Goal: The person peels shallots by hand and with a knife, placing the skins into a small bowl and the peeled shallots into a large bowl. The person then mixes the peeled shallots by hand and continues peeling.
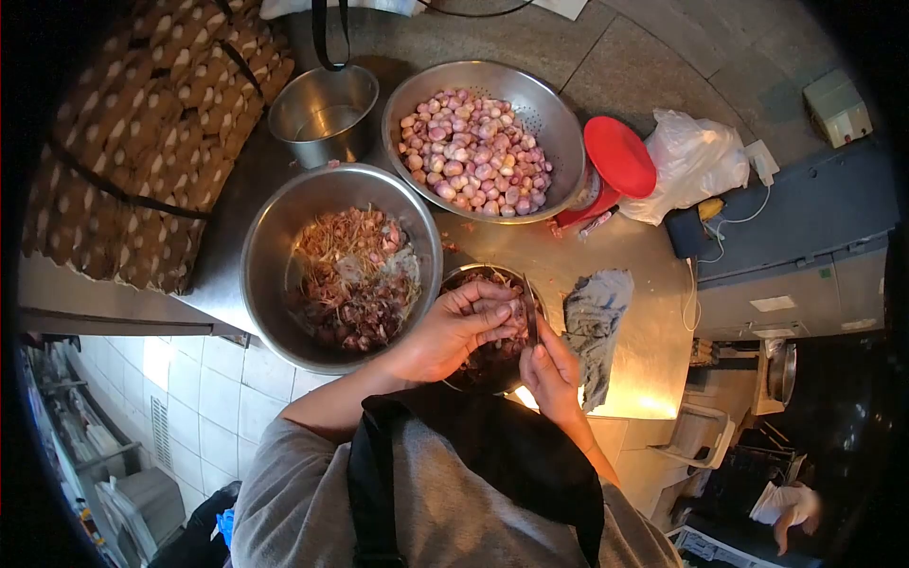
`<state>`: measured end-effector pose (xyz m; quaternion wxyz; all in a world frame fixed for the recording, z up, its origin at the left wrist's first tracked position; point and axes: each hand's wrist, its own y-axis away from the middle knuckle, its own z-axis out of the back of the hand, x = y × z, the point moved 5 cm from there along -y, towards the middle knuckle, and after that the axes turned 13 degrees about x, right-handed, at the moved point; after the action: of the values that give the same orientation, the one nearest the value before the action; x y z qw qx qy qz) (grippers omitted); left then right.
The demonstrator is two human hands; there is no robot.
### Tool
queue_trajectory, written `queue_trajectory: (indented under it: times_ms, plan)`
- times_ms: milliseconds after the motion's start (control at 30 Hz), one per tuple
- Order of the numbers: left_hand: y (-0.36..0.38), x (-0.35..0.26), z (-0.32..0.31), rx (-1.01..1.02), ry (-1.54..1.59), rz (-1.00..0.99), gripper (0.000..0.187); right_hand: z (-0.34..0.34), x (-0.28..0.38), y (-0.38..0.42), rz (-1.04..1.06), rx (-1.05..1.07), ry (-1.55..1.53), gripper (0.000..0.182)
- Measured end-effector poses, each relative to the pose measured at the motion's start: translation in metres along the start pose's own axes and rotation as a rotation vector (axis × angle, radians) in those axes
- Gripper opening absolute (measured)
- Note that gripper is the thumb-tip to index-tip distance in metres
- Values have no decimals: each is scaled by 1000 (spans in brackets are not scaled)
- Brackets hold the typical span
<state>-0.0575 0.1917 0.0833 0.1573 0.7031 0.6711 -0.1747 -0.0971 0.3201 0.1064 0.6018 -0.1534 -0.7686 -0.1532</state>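
My left hand (464, 327) is closed around a shallot (516, 319), pinching it between thumb and fingers. In my right hand (551, 371) is a small knife (529, 308), its dark blade upright against the shallot. Both hands are over a metal bowl (461, 275) of dark peelings, which they partly hide. To the left, a large steel basin (262, 237) holds shallots with dry skins and roots (355, 270). Farther back, a steel colander (565, 142) is filled with peeled pink shallots (473, 156).
An empty steel pot (327, 118) stands behind the basin, beside strapped stacks of egg trays (142, 142). Right of the colander are a red round-topped item (620, 156) and a white plastic bag (696, 161). A grey cloth (597, 331) lies by my right hand. Another person's arm (791, 516) shows lower right.
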Motion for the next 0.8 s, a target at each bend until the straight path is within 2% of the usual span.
queue_trajectory:
  times_ms: [267,467,567,700,767,800]
  plan:
    - [0,-4,-4,-97,-173,-78,12,-6,-4,-2,-6,-21,-44,45]
    - [5,-16,-13,-207,-742,-140,13,-6,-5,-2,-18,-54,-65,44]
    - [3,-11,-8,-193,-608,-225,13,-4,-4,-2,9,-68,-5,43]
    - [5,-11,-8,-201,-614,-188,12,0,-3,-2,5,-115,254,42]
    - [5,-12,-11,-210,-591,-160,11,0,-3,1,-7,-125,226,42]
    - [4,-11,-9,-197,-574,-172,11,-3,0,0,-20,-125,116,42]
